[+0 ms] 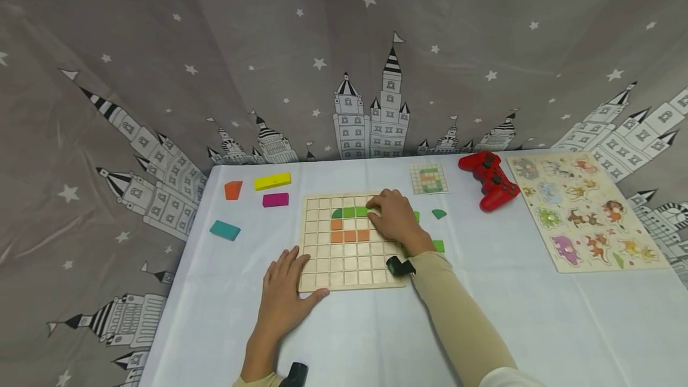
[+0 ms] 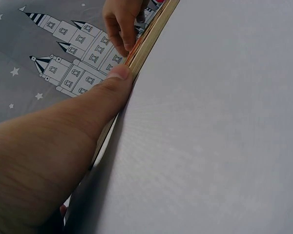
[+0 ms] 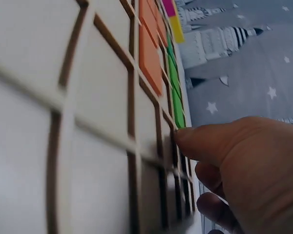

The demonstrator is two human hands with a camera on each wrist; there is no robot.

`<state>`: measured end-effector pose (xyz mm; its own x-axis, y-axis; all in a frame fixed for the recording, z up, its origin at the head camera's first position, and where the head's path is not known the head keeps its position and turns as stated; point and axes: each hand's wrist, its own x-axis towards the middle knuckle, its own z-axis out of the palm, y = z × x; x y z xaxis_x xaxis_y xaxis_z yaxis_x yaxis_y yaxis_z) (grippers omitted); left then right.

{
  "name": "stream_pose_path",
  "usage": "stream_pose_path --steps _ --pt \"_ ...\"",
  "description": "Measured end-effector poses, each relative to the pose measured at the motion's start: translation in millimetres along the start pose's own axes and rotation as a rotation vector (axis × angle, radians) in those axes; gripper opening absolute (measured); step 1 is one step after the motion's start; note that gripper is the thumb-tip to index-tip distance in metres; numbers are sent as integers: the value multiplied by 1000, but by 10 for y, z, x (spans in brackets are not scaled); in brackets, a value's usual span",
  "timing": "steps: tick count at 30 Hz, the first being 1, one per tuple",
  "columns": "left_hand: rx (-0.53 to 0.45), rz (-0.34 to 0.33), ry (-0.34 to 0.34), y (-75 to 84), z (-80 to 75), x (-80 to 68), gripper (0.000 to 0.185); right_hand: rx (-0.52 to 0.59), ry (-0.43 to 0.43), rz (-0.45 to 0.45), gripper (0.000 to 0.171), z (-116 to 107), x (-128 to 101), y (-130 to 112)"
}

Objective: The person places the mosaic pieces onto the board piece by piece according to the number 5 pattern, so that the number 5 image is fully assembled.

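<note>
**A:** Where is the board, and what is on it?

**B:** The wooden grid board (image 1: pixel 349 242) lies flat on the white tablecloth (image 1: pixel 537 315), right in front of me; a row of green tiles (image 1: pixel 349 212) runs near its top, with a row of orange tiles (image 1: pixel 349 235) just below; the other cells are bare wood.

**A:** What is your right hand doing?

**B:** My right hand (image 1: pixel 395 218) rests on the board's upper right part, fingers curled down at the end of the green row; the wrist view shows my thumb tip (image 3: pixel 185 139) pressing the grid there; whether a tile sits under the fingers I cannot tell, since the hand covers that spot.

**A:** And the left?

**B:** My left hand (image 1: pixel 285 291) lies flat and spread at the lower left corner, thumb (image 2: pixel 118 74) against the board's edge, I judge to keep it from sliding; it grips nothing.

**A:** And around the board?

**B:** Spare green pieces (image 1: pixel 439 214) lie just right of it; the pattern card (image 1: pixel 428 178) sits beyond; yellow, magenta, orange and teal blocks (image 1: pixel 272 181) lie to the left; a red game controller (image 1: pixel 489 179) and an animal puzzle (image 1: pixel 583 211) are off to the right.
</note>
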<state>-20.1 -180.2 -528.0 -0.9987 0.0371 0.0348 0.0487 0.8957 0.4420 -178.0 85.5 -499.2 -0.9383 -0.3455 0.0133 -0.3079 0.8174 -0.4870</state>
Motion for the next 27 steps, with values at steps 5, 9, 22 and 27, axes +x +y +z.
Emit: stream_pose_path --steps 5,9,22,27 --pt "-13 -13 -24 4 -5 -7 86 75 52 90 30 -105 -168 270" --pt "-19 -20 -38 6 -19 -8 87 90 78 186 35 -218 -362 535" --pt "-14 -23 -27 -5 -10 -1 86 11 68 231 40 -311 -600 760" --pt "-12 -22 -29 -2 -7 2 86 15 67 229 37 -305 -600 755"
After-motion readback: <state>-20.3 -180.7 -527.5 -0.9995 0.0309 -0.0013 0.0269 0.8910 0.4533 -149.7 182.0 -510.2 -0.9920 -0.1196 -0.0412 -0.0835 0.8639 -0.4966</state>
